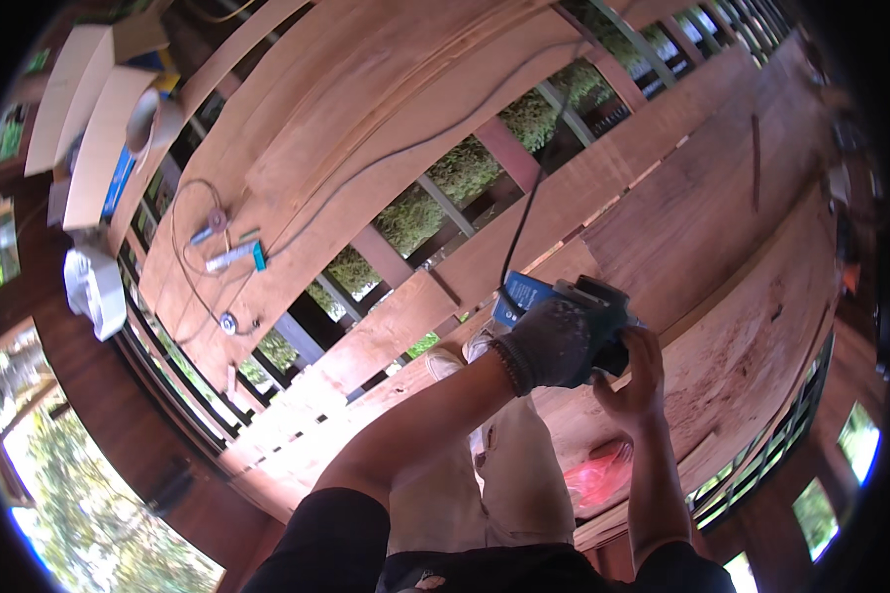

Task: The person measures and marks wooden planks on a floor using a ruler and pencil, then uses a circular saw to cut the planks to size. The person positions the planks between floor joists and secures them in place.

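The gloved left hand (556, 344) and bare right hand (635, 381) are covering most of the power tool (564, 301), hiding its underside, while small items (229, 255) near the plank's left edge are blurring beyond telling.

Blue-and-black power tool (564, 301) with black cord, gripped in both hands, resting on plywood.

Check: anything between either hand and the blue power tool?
No. The gloved left hand lies on top of the blue power tool, and the bare right hand holds its near side. Its black cord runs away from them.
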A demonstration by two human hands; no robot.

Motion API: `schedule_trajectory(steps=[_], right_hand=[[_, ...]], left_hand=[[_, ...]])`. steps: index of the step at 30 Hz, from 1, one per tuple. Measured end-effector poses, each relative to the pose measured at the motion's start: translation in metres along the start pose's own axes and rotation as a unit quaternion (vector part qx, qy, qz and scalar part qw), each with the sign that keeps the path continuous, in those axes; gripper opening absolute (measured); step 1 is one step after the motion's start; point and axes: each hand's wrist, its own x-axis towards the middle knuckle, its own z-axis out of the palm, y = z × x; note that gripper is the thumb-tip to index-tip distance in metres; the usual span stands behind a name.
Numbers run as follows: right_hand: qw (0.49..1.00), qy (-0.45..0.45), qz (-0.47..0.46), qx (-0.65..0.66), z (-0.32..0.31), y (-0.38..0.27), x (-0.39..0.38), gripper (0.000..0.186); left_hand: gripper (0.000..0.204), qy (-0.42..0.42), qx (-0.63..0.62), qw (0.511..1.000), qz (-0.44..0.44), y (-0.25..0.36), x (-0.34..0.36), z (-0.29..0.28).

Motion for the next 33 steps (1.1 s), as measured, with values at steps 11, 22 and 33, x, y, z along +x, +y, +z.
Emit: schedule_trajectory(steps=[11, 22, 33], right_hand=[[0.99, -0.07, -0.052, 0.111, 0.018, -0.03, 0.001, 0.045], [0.972, 0.005, 0.055, 0.226, 0.05, -0.015, 0.061, 0.038], [0.968, -0.024, 0.076, 0.237, 0.162, 0.066, 0.056, 0.034]], left_hand=[[0.048, -0.219, 0.077, 0.97, -0.07, 0.023, -0.02, -0.065], [0.04, 0.368, 0.105, 0.913, -0.142, 0.002, -0.119, -0.097], [0.028, 0.336, 0.074, 0.741, -0.576, -0.21, -0.387, 0.098]])
